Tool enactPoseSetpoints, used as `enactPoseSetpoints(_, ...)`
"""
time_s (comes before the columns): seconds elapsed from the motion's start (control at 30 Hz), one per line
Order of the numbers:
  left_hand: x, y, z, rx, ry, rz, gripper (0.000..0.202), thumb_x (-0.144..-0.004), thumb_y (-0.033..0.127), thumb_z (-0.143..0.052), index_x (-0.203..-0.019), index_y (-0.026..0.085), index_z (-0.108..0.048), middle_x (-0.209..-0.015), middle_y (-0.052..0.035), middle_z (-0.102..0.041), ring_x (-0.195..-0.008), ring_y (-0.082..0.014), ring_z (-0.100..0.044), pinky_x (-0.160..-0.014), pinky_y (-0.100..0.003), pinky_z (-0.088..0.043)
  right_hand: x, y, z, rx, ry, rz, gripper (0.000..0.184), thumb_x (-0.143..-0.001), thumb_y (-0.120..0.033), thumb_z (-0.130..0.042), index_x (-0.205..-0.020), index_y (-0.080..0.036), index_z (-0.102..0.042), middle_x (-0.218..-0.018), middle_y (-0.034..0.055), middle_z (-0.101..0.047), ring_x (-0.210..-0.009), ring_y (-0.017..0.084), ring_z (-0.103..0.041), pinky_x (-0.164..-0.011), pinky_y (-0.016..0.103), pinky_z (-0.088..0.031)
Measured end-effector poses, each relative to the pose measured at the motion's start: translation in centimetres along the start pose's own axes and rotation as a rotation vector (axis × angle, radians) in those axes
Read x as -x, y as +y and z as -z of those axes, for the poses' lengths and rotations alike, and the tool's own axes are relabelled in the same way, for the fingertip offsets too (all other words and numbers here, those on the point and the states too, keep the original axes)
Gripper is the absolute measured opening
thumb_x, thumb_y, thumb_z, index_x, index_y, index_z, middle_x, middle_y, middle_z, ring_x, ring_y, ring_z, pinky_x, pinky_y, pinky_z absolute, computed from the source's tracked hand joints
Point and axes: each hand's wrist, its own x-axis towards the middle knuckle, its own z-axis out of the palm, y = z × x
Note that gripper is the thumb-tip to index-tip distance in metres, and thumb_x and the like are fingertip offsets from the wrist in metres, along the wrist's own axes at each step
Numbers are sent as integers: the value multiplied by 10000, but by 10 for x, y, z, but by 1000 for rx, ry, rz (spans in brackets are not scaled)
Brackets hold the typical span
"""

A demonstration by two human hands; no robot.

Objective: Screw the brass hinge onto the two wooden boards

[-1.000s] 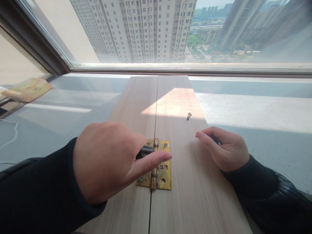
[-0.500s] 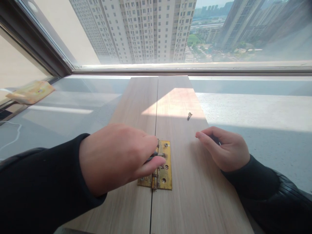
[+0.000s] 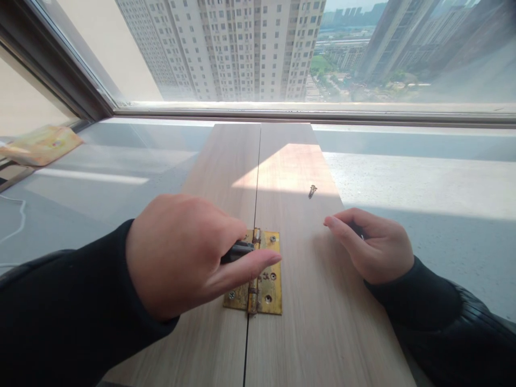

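- Nearest me, the left hand is wrapped around a dark, cylindrical-handled tool; my view doesn't show its tip, which the thumb hides.
- I have the right hand curled with thumb and forefinger together, by the outer edge of the right panel; something glints inside, but I can't tell what.
- Under the left thumb lies a worn, brass-coloured metal hinge, flat across the line where a pale wood-grain left panel meets a matching right panel.
- Screw heads show at its near left and far right corners; two near holes on the right leaf look unfilled.
- To do this well, I'd keep the tool square to whatever it engages, press steadily, regrip between short turns, and brace the leaf so it can't creep.
- Farther off, small silvery metal screws lie on the right panel; I'd guess they could roll if it is knocked.
- Beyond stands a pale high-rise building, through the window.
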Motion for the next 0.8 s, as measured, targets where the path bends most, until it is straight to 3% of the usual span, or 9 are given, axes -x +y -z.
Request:
enactPoseSetpoints(0.17,-3,8,0,-112,123,85,689,-901,619,-267,-367,205,-399,-326,-28,-411,-346,-143,-213,-454,-279,-78,-1,0,0,6,24,-5,292,-858,-411,-597,-660,-201,-638,-563,-16,-574,-523,107,-472,-529,268,-381)
enactPoseSetpoints(0.3,-10,10,7,-88,-66,61,606,-880,545,-294,-405,220,-486,-365,-34,-488,-368,-148,-197,-439,-275,-90,-4,1,1,36,38,-7,253,-858,-394,-602,-698,-203,-641,-581,-10,-587,-536,116,-508,-550,274,-410)
enactPoseSetpoints(0.43,-16,5,10,3,-208,-21,538,-899,487,-342,-467,195,-478,-412,-14,-495,-398,-131,-264,-456,-266,-133,-15,2,1,83,-9,-5,232,-831,-403,-603,-883,-191,-682,-693,13,-646,-535,126,-561,-530,282,-438)
enactPoseSetpoints(0.6,-14,-5,5,44,-149,-193,427,-904,427,-488,-550,190,-480,-491,4,-508,-446,-127,-316,-468,-265,-156,-41,-1,-7,254,-110,-33,473,-807,-450,-595,-1169,-149,-636,-878,51,-690,-545,136,-543,-619,344,-433)
enactPoseSetpoints(0.7,-9,-10,-3,64,-18,-246,434,-923,437,-462,-562,197,-438,-491,23,-451,-445,-127,-301,-469,-277,-149,-51,-2,-15,371,-119,-56,360,-808,-441,-583,-1010,-163,-688,-809,68,-678,-666,202,-561,-649,361,-386)
enactPoseSetpoints(0.8,-4,-15,-11,143,68,-169,467,-950,468,-380,-569,198,-391,-490,40,-380,-455,-125,-329,-488,-281,-171,-55,1,-20,409,-91,-75,246,-797,-405,-594,-873,-186,-677,-797,66,-679,-708,222,-566,-628,346,-356)
